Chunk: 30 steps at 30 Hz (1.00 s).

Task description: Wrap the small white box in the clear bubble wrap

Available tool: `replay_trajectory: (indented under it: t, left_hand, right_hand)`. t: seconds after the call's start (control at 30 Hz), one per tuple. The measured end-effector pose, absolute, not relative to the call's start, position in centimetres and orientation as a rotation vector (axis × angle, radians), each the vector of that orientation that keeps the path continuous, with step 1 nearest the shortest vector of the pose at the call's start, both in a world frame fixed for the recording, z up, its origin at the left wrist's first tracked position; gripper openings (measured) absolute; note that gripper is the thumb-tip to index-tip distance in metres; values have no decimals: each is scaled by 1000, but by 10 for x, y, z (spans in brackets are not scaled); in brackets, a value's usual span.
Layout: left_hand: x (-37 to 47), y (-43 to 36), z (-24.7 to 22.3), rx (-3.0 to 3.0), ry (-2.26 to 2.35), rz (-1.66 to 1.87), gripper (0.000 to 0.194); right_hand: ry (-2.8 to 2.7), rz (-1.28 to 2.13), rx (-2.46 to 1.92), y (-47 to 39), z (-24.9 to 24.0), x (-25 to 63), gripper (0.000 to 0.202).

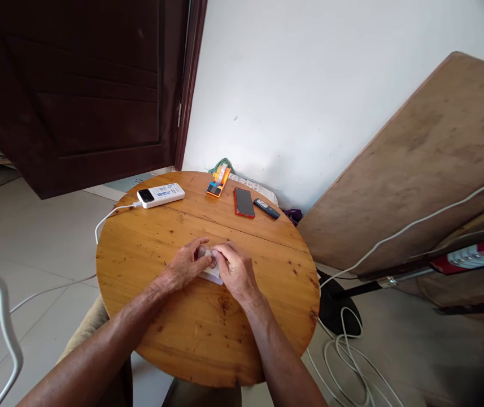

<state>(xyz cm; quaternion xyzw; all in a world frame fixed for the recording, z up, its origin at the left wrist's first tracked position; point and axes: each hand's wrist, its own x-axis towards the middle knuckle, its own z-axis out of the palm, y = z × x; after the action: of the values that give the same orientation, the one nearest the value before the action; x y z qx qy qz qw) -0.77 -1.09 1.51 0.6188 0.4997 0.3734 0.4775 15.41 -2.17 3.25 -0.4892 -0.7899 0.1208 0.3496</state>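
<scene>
On the round wooden table [161, 333] lies a small, flat, whitish-lilac package [212, 276], partly covered by my hands. My left hand [184, 265] grips it from the left, the thumb pressing on its top and the fingers along its far edge. From the right, my right hand [238, 274] has thumb and fingers pinched together at the package's upper right side. Whatever lies between those fingertips is too small to make out. My two thumbs nearly meet over the package.
Toward the back stand a white power bank [163, 195] with a cable, an orange tape dispenser [218, 182], a red-edged phone [244, 202] and a dark handheld device [266, 208]. A wooden board [419, 152] leans at right. Cable coils [345, 350] lie on the floor.
</scene>
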Motion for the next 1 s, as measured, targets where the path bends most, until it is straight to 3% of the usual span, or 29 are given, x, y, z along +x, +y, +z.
replay_trajectory:
  t: [0.27, 1.0]
  left_hand:
    - [-13, -9, 13, 1378, 1091, 940, 75]
    - [-15, -6, 9, 1308, 1035, 952, 62]
  right_hand:
    - [-2157, 14, -1326, -24, 26, 151, 28]
    - [-2227, 290, -1082, -21, 41, 165, 24]
